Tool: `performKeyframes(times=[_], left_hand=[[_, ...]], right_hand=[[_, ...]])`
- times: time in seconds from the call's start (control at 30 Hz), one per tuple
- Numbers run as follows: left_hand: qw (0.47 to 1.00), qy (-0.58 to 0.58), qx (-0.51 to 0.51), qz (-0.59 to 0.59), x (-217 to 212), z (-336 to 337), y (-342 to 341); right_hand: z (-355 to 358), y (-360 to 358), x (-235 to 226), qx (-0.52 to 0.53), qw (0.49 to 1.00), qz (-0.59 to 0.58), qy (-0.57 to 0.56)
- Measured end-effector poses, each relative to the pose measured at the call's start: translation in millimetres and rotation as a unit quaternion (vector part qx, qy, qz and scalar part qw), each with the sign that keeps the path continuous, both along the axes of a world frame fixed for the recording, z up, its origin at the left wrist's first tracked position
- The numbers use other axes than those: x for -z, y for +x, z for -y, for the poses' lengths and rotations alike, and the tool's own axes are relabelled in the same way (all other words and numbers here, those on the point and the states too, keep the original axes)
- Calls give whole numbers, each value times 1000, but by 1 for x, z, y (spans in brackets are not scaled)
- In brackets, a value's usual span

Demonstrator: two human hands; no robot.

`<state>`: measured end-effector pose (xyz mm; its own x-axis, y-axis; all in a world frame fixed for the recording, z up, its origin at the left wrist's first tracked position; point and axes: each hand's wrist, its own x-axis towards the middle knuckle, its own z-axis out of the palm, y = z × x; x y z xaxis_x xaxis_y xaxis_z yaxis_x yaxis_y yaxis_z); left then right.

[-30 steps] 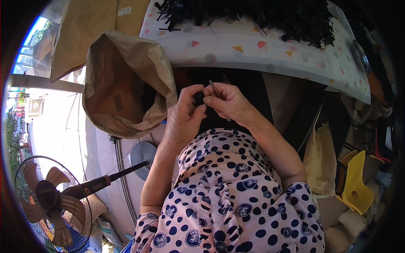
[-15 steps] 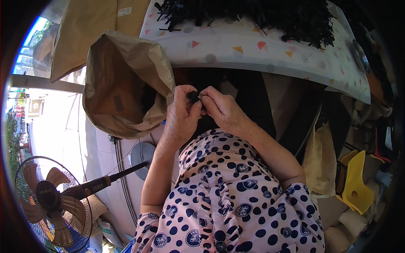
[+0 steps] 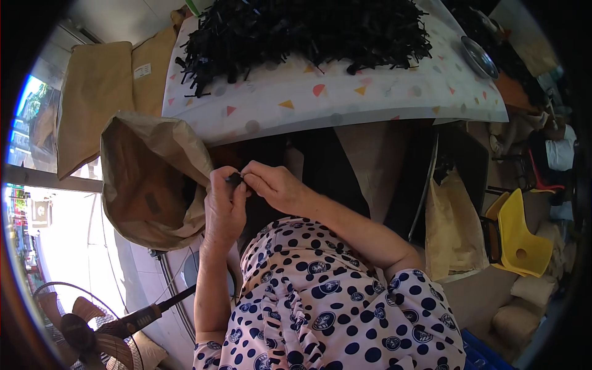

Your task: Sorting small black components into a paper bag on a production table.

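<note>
Small black piece (image 3: 235,179) — pinched between the fingertips of both hands just above the lap, at the centre of the view and below the near edge of the table. The left hand (image 3: 223,206) curls around it from 7 o'clock, thumb and forefinger closed on its left end; the right hand (image 3: 273,186) meets it from 3 o'clock, fingertips closed on the other end. Only a short dark stub shows between the fingers, so its full shape cannot be told. Judged from the fingertip pinch, it is light and thin, probably stiff plastic or wire, and easily dropped; the surest hold appears to be at the two ends, with the middle left free.

At 9 o'clock from the hands, touching the left knuckles, stands an open brown paper sack (image 3: 151,179), its mouth slack and soft-walled. At 12 o'clock, farther off, lies the patterned tablecloth (image 3: 345,98) — white with coloured triangles — bearing a large heap of black strips (image 3: 308,31), apparently the same kind of piece. A metal bowl (image 3: 479,57) sits at 1 o'clock, near the far right corner of the cloth.
</note>
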<state>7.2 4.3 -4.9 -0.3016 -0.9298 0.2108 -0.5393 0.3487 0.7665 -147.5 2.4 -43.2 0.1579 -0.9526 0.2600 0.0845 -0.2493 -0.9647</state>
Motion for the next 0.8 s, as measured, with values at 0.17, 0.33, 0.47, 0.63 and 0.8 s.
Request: performKeyframes(times=[0.17,0.33,0.47,0.63,0.8], left_hand=[[971,-36,-213,104,-17,26,79],[918,-89,-290,256,-9,27,147],[946,-71,-264,176,-3,28,116],[963,22,-214,163,-7,27,85],[969,-39,-161,181,7,31,81]], right_hand=[[62,-123,3,264,877,-366,-162],[113,-214,-5,306,687,-643,-149],[131,-229,-6,191,616,-741,-186],[149,-218,-8,151,593,-768,-191],[163,-167,-14,167,711,-666,-152]])
